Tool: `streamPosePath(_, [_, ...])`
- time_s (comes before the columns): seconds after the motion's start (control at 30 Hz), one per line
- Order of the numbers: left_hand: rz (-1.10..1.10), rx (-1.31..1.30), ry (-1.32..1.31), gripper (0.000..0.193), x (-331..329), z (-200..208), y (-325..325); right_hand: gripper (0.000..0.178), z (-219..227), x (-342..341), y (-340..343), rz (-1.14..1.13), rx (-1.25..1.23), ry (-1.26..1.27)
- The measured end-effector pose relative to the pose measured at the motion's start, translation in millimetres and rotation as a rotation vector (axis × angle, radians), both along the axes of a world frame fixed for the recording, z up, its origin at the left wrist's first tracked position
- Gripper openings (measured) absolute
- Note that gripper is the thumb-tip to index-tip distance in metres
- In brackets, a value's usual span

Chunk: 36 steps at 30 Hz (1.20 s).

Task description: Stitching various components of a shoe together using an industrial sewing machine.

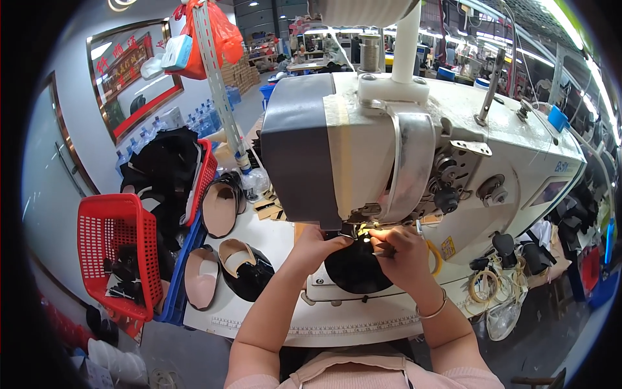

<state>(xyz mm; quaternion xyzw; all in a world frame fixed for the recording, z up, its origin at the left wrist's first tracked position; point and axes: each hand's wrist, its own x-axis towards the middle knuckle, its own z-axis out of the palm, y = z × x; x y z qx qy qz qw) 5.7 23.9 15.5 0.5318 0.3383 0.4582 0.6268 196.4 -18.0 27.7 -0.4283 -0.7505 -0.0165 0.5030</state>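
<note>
A black, rounded piece that looks like a shoe upper (355, 269) lies under the needle area of a large sewing machine (369, 155), lit by its small lamp. My left hand (319, 246) is closed on the piece's left edge, the thumb pointing toward the needle. On the other side, my right hand (405, 253) has its fingers pinched together close by the needle. A small dark, metallic-looking thing shows under those fingers, too small to name. The machine's head partly hides the fingertips and the far part of the piece.
Black shoe uppers (251, 275) with pinkish linings stand left on the white table (259, 318), which has a ruler strip along its front edge. Farther left are a red basket (120, 207) and a heap of black pieces (162, 172). Tape rolls and cords (489, 285) lie right.
</note>
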Motion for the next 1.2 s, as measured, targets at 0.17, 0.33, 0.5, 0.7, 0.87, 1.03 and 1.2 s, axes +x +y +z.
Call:
streamPosePath(0.17, [-0.052, -0.141, -0.067, 0.035, -5.0, -4.1, 6.6, 0.011, 1.9, -7.8, -8.5, -0.075, 0.018, -0.089])
streamPosePath(0.33, [-0.087, -0.234, -0.448, 0.038, -3.8, -22.7, -21.6, 0.012, 4.2, -10.6, -14.0, -0.090, -0.005, -0.096])
streamPosePath(0.5, [0.186, -0.089, -0.492, 0.040, 32.6, -41.8, -84.7, 0.018, 1.9, -6.5, -18.5, -0.026, -0.039, -0.118])
streamPosePath(0.7, [0.265, -0.135, -0.514, 0.034, 15.6, -41.9, -67.7, 0.040, 13.4, 34.3, 1.6, -0.036, -0.027, -0.374])
streamPosePath(0.87, [0.293, -0.017, -0.332, 0.035, -1.8, -35.7, -58.2, 0.052, 6.6, 29.1, 6.4, 0.008, 0.071, -0.414])
streamPosePath(1.03, [0.262, -0.005, -0.335, 0.036, -10.9, -33.5, -49.0, 0.044, 7.1, 17.5, -4.0, -0.110, 0.167, -0.443])
streamPosePath(1.2, [0.218, 0.020, -0.321, 0.038, -18.6, -29.1, -36.8, 0.043, 9.8, 8.6, -15.7, -0.141, 0.135, -0.450])
